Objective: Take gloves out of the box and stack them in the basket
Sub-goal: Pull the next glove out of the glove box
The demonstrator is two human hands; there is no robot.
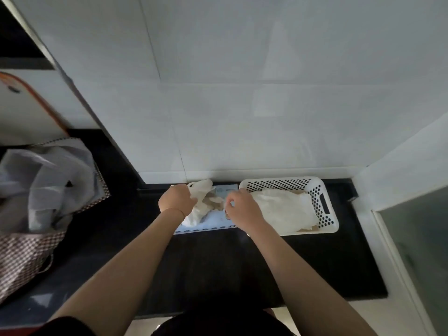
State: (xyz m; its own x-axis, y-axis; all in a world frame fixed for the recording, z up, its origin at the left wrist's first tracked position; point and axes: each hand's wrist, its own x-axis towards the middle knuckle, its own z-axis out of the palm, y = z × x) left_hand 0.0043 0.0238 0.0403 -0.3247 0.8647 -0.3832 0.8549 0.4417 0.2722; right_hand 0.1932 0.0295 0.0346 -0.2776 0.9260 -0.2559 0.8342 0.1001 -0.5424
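Note:
A flat pale-blue glove box (215,223) lies on the black counter against the wall. To its right stands a white perforated basket (326,207) with a pile of whitish gloves (288,209) inside. My left hand (177,198) grips a bunch of crumpled whitish gloves (202,204) over the box. My right hand (241,206) hovers over the box's right end, next to the basket's left edge, its fingers curled and pinching at the glove material by the box opening.
The black counter (242,263) runs toward me. A checked bag stuffed with plastic bags (46,190) sits at the left. White tiled wall (242,93) rises behind the box. A glass panel (417,238) stands at the right.

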